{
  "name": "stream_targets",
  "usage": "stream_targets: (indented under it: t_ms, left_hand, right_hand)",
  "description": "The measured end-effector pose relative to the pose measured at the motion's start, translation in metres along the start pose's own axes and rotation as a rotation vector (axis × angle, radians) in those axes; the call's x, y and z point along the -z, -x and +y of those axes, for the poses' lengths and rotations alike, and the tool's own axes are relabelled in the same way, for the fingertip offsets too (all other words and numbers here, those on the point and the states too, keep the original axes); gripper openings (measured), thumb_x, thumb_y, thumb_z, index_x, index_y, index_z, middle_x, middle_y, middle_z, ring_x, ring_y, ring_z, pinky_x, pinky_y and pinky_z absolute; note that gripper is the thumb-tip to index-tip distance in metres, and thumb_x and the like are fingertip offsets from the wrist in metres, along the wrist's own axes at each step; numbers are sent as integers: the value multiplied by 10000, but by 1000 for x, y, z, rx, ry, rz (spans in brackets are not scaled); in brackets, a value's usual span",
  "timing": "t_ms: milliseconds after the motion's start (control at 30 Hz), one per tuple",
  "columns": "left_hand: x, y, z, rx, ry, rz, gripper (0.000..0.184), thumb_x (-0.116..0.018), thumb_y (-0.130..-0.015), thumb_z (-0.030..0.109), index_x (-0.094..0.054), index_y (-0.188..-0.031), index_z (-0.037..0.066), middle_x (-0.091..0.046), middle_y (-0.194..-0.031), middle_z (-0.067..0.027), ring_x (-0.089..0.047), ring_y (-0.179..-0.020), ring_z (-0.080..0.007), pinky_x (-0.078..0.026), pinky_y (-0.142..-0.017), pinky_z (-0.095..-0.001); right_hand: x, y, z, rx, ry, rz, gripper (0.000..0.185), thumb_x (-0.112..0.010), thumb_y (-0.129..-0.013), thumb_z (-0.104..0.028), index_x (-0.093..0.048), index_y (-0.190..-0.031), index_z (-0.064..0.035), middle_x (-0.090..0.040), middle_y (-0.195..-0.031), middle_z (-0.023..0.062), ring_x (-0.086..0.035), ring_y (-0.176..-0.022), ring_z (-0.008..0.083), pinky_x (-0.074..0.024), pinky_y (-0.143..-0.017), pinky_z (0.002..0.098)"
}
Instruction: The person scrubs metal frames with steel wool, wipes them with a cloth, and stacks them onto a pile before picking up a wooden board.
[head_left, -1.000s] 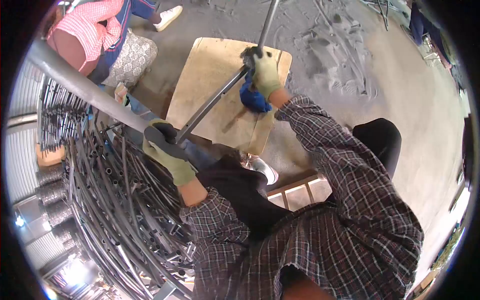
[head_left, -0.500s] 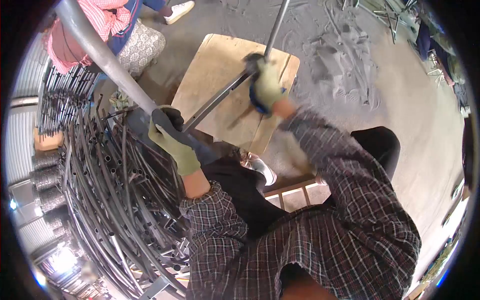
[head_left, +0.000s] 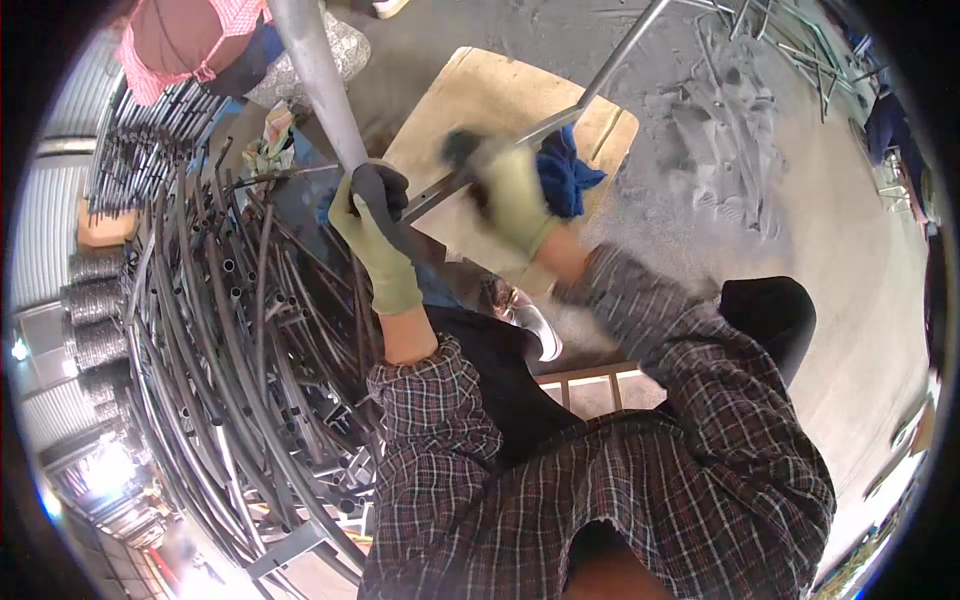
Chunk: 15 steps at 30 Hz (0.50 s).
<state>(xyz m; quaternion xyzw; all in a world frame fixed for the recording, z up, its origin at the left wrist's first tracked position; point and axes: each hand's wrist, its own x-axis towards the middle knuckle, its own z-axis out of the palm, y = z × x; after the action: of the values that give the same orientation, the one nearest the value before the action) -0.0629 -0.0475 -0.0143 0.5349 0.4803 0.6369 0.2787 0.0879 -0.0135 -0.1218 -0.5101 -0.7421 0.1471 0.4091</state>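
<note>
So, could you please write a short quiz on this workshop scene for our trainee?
1. Multiple choice: What blue thing shows beside the right hand, against the tan board? A) a bucket; B) a crumpled cloth; C) a coiled hose.
2. True or false: The fingers of the left hand are curled around the thick gray tube.
3. Fill in the blank: The big pile of dark tubes lies on the person's ____ side.

Key: 1 B; 2 true; 3 left.
</note>
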Motion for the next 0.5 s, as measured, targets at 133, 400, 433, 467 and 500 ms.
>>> stream_targets:
  t_ms: [133, 400, 433, 467, 500]
  left_hand:
    - [-1, 10, 5, 8, -9, -11, 507, -490, -982, 480, -594, -754, 39, -499, -630, 22, -392, -539, -46, -254, -499, -221]
    - [-11, -5, 12, 77, -53, 80, 487, -469, -998, 470, -584, -749, 68, -447, -610, 46, -336, -512, -33, -216, -484, -224]
    - [-12, -5, 13, 106, -56, 100, 491, -470, -997, 474, -583, -748, 67, -435, -607, 49, -335, -510, -34, -218, -483, -224]
    - [-13, -8, 14, 128, -63, 122, 494, -471, -996, 478, -583, -747, 66, -422, -603, 51, -334, -508, -35, -220, -482, -224]
    - [-13, -11, 15, 152, -74, 142, 498, -471, -995, 482, -582, -746, 65, -410, -600, 53, -333, -506, -37, -222, -481, -224]
  right_hand:
    - [-25, 15, -25, 243, 93, 199, 147, -599, -819, -114, -602, -943, -35, -586, -958, 167, -580, -916, 314, -497, -736, 389]
    - [17, 1, 86, -233, 120, 260, 438, -642, -708, 7, -592, -1141, -32, -521, -1194, 237, -523, -1067, 400, -488, -875, 434]
    - [4, 7, 53, -153, 78, 327, 474, -652, -695, -6, -596, -1164, -44, -512, -1213, 224, -503, -1094, 394, -465, -895, 453]
    - [-9, 15, 21, -70, 42, 390, 511, -662, -682, -19, -599, -1187, -56, -503, -1232, 211, -484, -1120, 388, -442, -915, 471]
    - [-17, 24, -16, 14, -19, 366, 472, -641, -719, -36, -603, -1189, -60, -523, -1213, 201, -499, -1106, 384, -444, -918, 466]
